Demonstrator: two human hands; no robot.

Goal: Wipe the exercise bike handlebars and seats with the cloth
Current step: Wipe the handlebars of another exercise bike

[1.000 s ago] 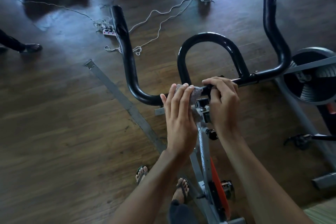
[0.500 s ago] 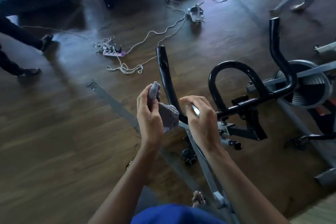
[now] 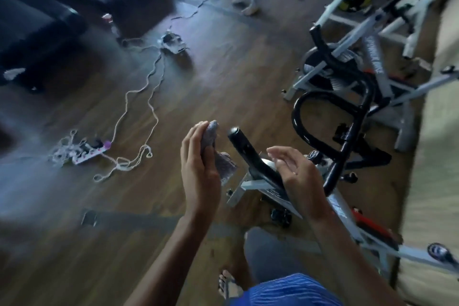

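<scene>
Since the speckled grey cloth is gripped only at its bunched upper part by the left hand, with a loose flap left hanging beside the palm, a slip to the dark wooden plank floor is judged possible; the flap could also be caught on the open end of the black tubular steel handlebars, which are just beside the cloth but not touched by it; a further hazard is judged in the tangled white cables and the white power strip lying on the floor to the left, should a step be taken that way; the left fingers are seen nearly straight and pressed together against the cloth, the thumb being hidden; the right hand is held over the near handlebar arm, its fingers loosely spread and gently bent, nothing being held; whether the bar is touched by it cannot be told; no seat can be identified in this blurred view.
</scene>
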